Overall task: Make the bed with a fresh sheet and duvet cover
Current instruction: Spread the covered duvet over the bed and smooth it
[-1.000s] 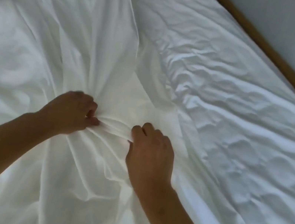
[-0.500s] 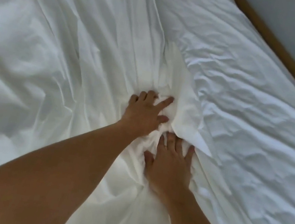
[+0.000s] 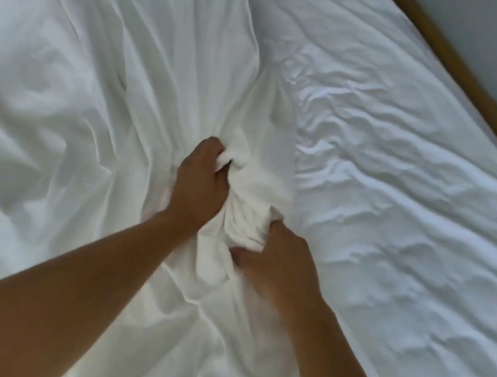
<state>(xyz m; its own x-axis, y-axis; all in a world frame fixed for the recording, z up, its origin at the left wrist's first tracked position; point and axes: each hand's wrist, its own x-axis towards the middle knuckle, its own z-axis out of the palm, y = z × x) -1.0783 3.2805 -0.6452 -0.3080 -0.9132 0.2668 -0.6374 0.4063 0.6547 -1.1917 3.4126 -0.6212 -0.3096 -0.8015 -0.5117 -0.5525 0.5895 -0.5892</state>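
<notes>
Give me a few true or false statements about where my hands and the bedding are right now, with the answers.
1. Both the left hand and the right hand grip the bunched white fabric. True.
2. The left hand lies flat and open on the bed. False: its fingers curl into the bunched fabric.
3. A wooden bed frame runs along the far right edge of the mattress. True.
4. The mattress sheet to the right of the hands is smooth and taut. False: it is covered in wrinkles.
</notes>
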